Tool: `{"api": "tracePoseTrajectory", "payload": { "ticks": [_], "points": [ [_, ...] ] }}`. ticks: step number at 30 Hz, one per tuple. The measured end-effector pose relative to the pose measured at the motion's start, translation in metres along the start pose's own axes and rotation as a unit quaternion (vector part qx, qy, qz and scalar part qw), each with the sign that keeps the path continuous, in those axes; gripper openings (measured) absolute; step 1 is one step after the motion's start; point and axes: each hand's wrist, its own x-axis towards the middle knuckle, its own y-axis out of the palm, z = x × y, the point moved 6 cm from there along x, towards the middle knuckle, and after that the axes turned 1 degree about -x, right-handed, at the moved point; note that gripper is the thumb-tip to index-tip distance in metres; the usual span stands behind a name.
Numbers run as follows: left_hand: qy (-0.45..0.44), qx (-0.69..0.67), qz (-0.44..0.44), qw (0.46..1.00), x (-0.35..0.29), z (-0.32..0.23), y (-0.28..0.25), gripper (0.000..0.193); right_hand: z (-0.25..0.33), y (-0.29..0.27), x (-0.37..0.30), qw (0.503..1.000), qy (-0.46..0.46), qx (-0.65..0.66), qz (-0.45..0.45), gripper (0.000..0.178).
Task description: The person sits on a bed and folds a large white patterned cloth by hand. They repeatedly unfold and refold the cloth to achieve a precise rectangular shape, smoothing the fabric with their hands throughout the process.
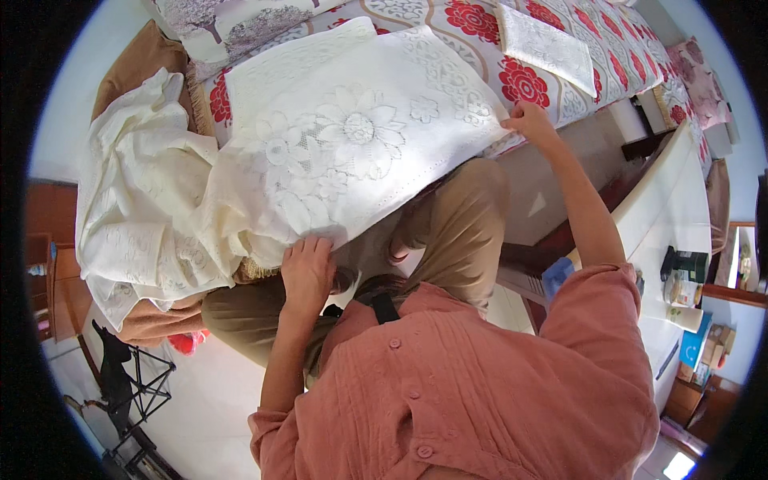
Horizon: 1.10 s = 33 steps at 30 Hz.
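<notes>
A white lace cloth [384,104] with a large flower pattern lies spread over the patterned sofa seat and out over my lap. My right hand [530,122] pinches its corner on the right, arm stretched forward. At the near edge, my left hand [309,268] grips the hem with fingers bent over it; the thumb is hidden. The cloth is fairly flat between my hands. To the left it runs into a crumpled heap of cream lace fabric [152,184] over the brown sofa arm.
A folded white lace piece [546,48] rests on the red-flowered sofa cover [472,20], at the far right. Behind the cloth is a tree-print cushion [212,28]. On my right stands a white table [664,208] with small containers [686,280]. A black folding frame [144,384] stands at lower left.
</notes>
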Motion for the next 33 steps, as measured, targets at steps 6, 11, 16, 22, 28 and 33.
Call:
{"api": "tracePoseTrajectory", "payload": {
  "ticks": [6, 11, 16, 22, 28, 33],
  "points": [
    [-0.057, 0.046, -0.099, 0.992, 0.013, 0.022, -0.048, 0.027, 0.016, -0.006, 0.018, 0.996, -0.056, 0.053, -0.044, 0.037],
    [-0.144, 0.117, -0.121, 0.975, 0.008, 0.049, -0.093, 0.037, 0.011, -0.095, 0.045, 0.987, -0.041, -0.025, -0.150, 0.040],
    [-0.172, 0.045, -0.178, 0.968, -0.016, 0.066, -0.090, 0.053, 0.033, -0.075, 0.024, 0.945, -0.126, -0.233, -0.192, 0.047],
    [-0.203, -0.041, -0.196, 0.958, -0.006, 0.108, -0.092, 0.051, 0.197, 0.025, -0.066, 0.932, -0.351, -0.045, -0.081, 0.031],
    [-0.225, -0.086, -0.247, 0.938, 0.010, 0.102, -0.138, 0.047, 0.306, 0.128, -0.193, 0.863, -0.492, -0.001, 0.118, 0.029],
    [-0.259, -0.145, -0.192, 0.935, 0.012, 0.135, -0.159, 0.049, 0.311, 0.186, -0.229, 0.845, -0.534, -0.026, -0.015, 0.027]
  ]
}}
